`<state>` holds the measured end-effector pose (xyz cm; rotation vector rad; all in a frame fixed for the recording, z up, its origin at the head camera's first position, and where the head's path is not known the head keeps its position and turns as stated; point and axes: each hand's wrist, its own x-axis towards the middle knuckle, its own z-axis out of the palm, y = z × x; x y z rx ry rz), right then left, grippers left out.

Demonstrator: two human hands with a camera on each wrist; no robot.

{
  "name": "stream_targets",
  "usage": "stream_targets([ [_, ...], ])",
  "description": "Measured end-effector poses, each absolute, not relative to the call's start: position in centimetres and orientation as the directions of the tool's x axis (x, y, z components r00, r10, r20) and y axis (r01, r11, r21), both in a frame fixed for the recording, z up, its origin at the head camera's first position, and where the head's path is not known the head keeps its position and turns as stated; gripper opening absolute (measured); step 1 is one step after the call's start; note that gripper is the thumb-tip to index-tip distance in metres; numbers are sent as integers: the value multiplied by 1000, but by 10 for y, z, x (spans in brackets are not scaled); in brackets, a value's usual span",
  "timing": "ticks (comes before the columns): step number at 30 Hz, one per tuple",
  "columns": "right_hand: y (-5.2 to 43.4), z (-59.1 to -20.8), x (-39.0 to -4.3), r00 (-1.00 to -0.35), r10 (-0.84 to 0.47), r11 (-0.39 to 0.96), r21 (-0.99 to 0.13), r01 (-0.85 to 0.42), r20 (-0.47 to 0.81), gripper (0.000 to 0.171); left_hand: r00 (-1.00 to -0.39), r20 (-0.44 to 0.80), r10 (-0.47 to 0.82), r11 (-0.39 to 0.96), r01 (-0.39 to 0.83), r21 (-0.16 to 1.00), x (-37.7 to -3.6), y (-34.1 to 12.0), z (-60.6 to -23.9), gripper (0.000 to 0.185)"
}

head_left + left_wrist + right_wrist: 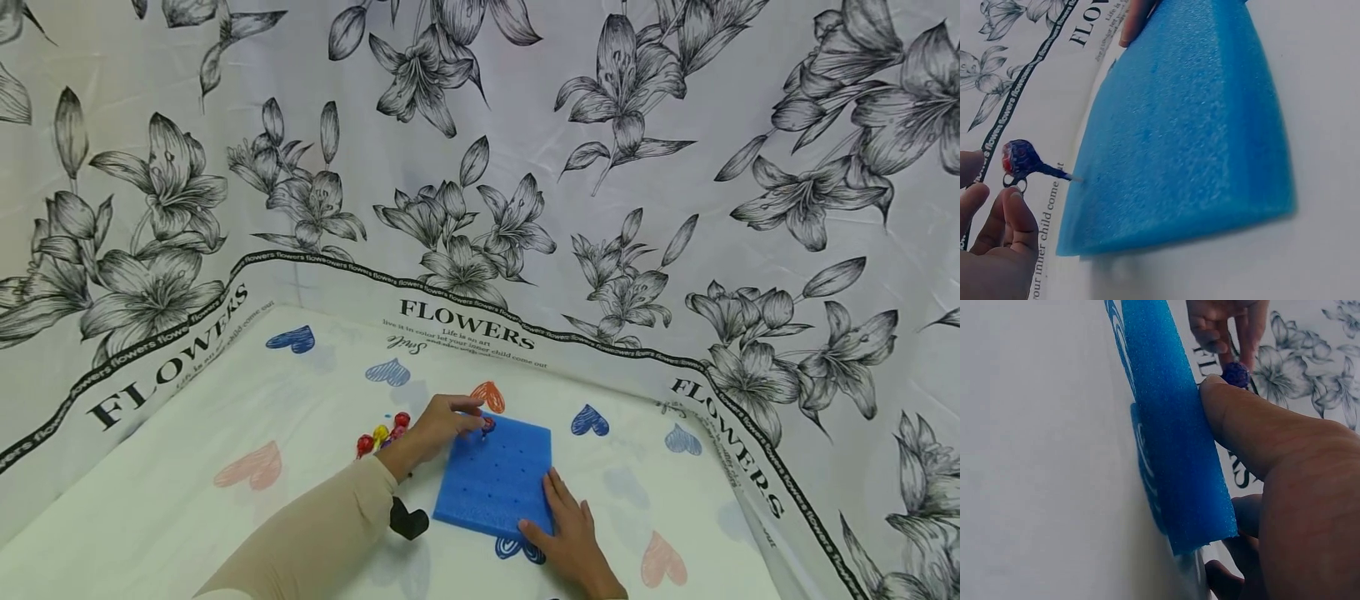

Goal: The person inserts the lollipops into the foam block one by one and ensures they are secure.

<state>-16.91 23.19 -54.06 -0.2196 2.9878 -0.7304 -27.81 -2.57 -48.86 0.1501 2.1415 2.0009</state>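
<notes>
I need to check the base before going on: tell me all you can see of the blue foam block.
The foam block is a thick square slab of porous blue foam with rows of small holes on top. It lies flat on the heart-printed cloth. The right hand presses its near corner; the left hand holds a lollipop at its far corner.

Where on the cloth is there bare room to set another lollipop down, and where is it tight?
Bare cloth lies left of the lollipop pile, round the pink heart, and right of the foam block, toward the pale blue heart. It is tight between pile and block, where the left hand works, and at the block's near corner under the right hand.
</notes>
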Motion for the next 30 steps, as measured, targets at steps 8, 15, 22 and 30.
stream_targets([
  [8,233,-539,-168,-988,-156,876,-464,-136,-4,100,-987,-35,154,80,-23,997,-276,-41,-470,40],
  [15,228,-535,-167,-987,-162,864,-484,-136,-12,99,-984,52,170,-2,53,999,-278,-67,-453,43],
  [22,228,-536,-167,-988,-153,869,-478,-128,-14,99,-974,114,197,-85,99,991,-272,-90,-437,46],
  [30,229,-536,-168,-987,-159,870,-474,-139,-2,99,-979,126,162,-120,107,987,-268,-116,-432,47],
])
